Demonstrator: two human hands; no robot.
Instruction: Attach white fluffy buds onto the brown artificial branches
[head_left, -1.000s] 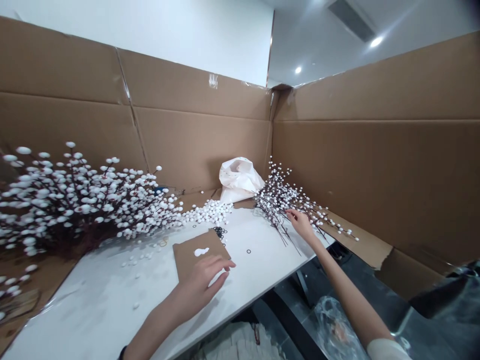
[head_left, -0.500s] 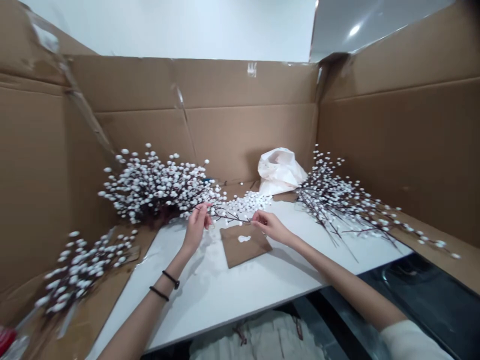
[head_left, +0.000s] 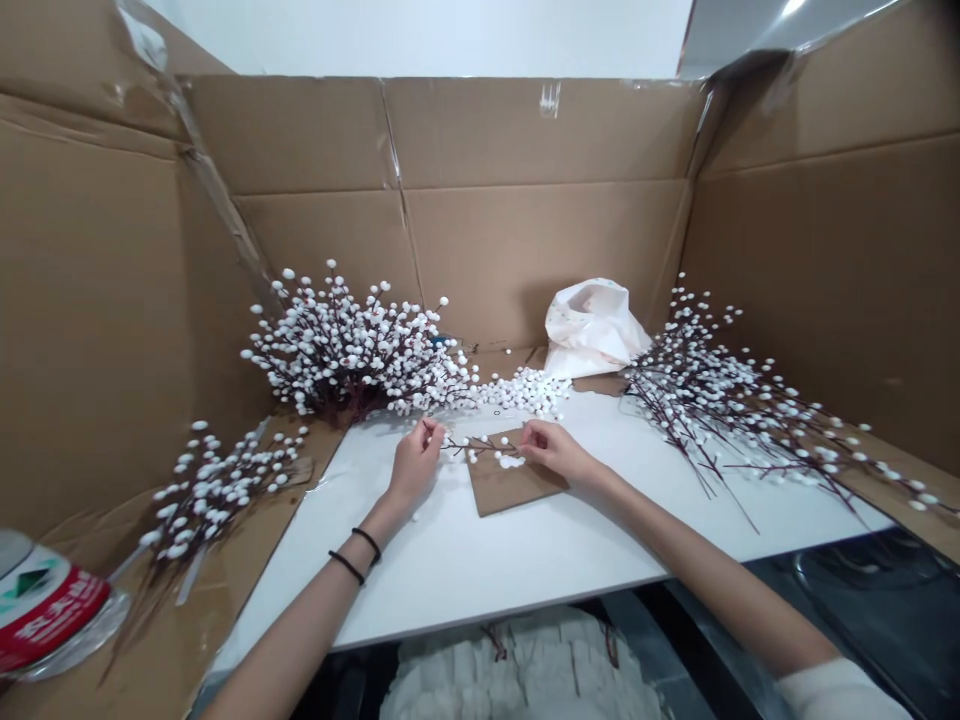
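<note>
My left hand [head_left: 415, 468] and my right hand [head_left: 553, 450] each pinch one end of a thin dark twig [head_left: 480, 446] dotted with white beads. They hold it level just above a brown cardboard square [head_left: 517, 480] that carries a dab of white glue. The square lies on the white table [head_left: 525, 550]. Two dark bands circle my left wrist. A heap of loose white beads [head_left: 525, 390] lies just behind the twig.
A large bunch of white-beaded branches [head_left: 352, 350] stands at the back left, a smaller bunch [head_left: 217, 480] at the left, and spread branches [head_left: 735, 400] at the right. A white plastic bag [head_left: 592, 325] sits at the back. Cardboard walls [head_left: 480, 200] enclose the table. A tape roll [head_left: 45, 600] shows bottom left.
My right hand left the branches at the right and came to the middle. My left hand lifted off the cardboard square. Both now hold a twig over it. The view swung left.
</note>
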